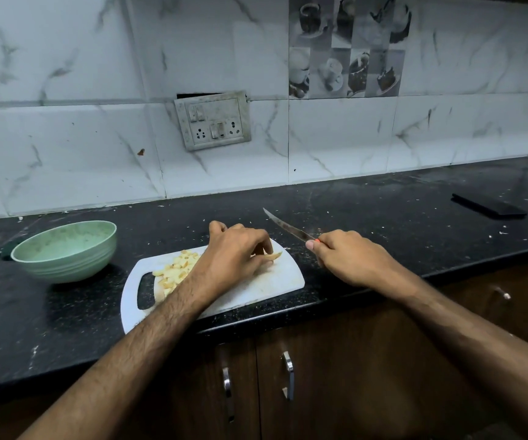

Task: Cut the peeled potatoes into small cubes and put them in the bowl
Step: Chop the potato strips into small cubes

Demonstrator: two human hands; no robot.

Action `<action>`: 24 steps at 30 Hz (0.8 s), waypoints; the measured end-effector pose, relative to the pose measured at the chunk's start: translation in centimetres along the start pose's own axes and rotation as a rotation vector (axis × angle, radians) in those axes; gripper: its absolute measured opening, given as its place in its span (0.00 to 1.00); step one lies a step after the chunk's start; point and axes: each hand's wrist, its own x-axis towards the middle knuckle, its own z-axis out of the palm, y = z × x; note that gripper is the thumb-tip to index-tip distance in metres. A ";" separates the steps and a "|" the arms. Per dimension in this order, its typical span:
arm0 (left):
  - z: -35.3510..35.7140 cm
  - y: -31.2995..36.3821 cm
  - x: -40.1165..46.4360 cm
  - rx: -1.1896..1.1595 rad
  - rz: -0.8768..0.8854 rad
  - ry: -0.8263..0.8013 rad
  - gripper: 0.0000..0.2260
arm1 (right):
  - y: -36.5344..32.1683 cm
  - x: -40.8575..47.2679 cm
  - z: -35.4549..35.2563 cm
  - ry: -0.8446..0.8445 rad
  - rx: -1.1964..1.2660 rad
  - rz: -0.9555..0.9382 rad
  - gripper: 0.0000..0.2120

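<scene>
On the white plastic cutting board lies a heap of small pale-yellow potato cubes, irregular and moist, near its handle slot. The left hand pinches a longer uncut potato strip at the board's far end. The right hand grips a slim steel knife, blade raised. The pale green ribbed bowl stands just left of the board.

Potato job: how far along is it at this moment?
Done: a pile of cubes lies on the board. In hand: the left hand holds a potato strip on the board, and the right hand grips the knife, blade raised off the board. Left: dice that strip, then move the cubes into the bowl, which seems to hold no potato yet.
</scene>
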 end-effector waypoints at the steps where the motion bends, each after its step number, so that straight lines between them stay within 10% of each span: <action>1: 0.0 0.1 -0.3 0.003 -0.010 -0.004 0.07 | 0.1 -0.5 -0.2 -0.021 -0.014 0.000 0.20; 24: 0.5 -0.4 -2.9 0.009 0.050 0.053 0.03 | -2.0 -4.2 -1.6 -0.285 -0.288 -0.029 0.16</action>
